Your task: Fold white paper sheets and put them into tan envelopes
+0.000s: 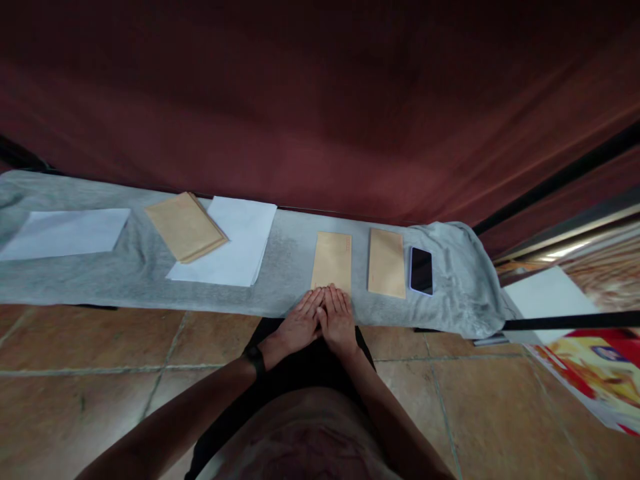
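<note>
My left hand (301,321) and my right hand (337,323) lie flat side by side at the front edge of the cloth-covered bench. Their fingers are stretched out and rest on the near end of a brown envelope (333,257), covering its lower edge. A dark band circles my left wrist. Right of that envelope lies a second brown envelope (387,263), apart from both hands. Further left, a small stack of brown envelopes (187,227) sits askew on white paper sheets (243,243). Neither hand holds anything.
A phone (421,271) with a dark screen lies near the bench's right end. Another white sheet (70,232) is at the far left. Grey cloth (290,260) covers the narrow bench. A dark red curtain (300,120) hangs behind it, and black bars (570,322) stand at the right.
</note>
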`<state>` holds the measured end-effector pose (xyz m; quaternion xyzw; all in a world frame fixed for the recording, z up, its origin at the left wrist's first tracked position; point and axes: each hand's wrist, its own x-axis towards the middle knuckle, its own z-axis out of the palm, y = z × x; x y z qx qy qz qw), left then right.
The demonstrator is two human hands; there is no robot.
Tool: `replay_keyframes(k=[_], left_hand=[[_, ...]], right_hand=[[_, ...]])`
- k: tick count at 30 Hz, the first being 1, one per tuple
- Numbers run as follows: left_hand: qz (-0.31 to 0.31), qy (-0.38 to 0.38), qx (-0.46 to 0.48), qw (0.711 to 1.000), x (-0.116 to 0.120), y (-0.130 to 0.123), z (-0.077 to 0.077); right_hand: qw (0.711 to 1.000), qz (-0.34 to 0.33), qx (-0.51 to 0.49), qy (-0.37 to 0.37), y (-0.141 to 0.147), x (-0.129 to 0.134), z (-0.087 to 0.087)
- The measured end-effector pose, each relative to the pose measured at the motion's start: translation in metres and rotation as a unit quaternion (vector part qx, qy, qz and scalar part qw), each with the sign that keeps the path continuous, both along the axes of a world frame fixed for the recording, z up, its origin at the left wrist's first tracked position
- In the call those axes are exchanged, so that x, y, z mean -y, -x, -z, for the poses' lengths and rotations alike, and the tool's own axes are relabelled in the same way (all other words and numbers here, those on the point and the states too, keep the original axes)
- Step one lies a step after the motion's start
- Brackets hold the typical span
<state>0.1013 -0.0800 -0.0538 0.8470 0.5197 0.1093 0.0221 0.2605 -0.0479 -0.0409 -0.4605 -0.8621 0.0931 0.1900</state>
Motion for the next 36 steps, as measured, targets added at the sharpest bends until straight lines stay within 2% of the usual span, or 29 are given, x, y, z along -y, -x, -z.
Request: replay_keyframes(k=[5,11,17,23,27,30,33,36], left_hand=[[0.006,-0.018,-0.008,1.000,0.001,-0.001,-0.005],[-0.005,-0.034,-0.017,0.999,0.002,-0.003,-0.012],[-0.019,-0.048,-0.019,0.998,0.001,-0.004,-0.007],[-0.020,-0.054,-0.012,0.998,-0.001,-0.003,-0.001],[-0.025,-0.058,-0.003,0.998,-0.001,-0.002,0.002],[-0.027,-0.068,-0.002,0.997,0.000,-0.002,0.005],[-0.027,-0.074,0.001,0.997,0.000,-0.003,0.004],[-0.027,-0.069,0.006,0.997,0.001,-0.004,0.000]], right_hand=[[0.999,0.014,0.027,0.007,-0.003,-0.024,-0.005],[0.999,0.013,0.044,0.012,0.004,-0.077,-0.003],[0.997,0.060,0.051,0.010,0.020,-0.128,0.005],[0.994,0.095,0.060,0.012,0.029,-0.157,0.009],[0.990,0.122,0.063,0.014,0.033,-0.164,0.007],[0.990,0.128,0.061,0.019,0.033,-0.159,0.006],[0.991,0.118,0.055,0.018,0.028,-0.141,0.007],[0.994,0.096,0.058,0.005,0.018,-0.113,0.008]])
